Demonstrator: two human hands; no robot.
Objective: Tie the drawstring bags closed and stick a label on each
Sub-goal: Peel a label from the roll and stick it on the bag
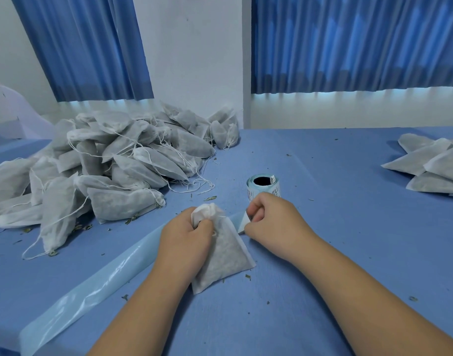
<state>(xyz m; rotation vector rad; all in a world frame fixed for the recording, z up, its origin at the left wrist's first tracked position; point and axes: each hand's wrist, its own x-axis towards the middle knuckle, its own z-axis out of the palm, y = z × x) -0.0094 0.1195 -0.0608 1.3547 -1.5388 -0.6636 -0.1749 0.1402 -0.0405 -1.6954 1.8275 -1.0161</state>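
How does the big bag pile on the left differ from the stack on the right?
The left heap of grey-white fabric drawstring bags is big and jumbled; the right stack of grey-white fabric bags is low, cut by the frame. Left bags show gathered necks and trailing strings; right ones lie flat, no strings visible. Both rest on the blue tablecloth.

The bag (pixel 221 255) is matt nonwoven cloth, the backing strip (pixel 92 286) glossy, the tablecloth (pixel 348 227) matt.
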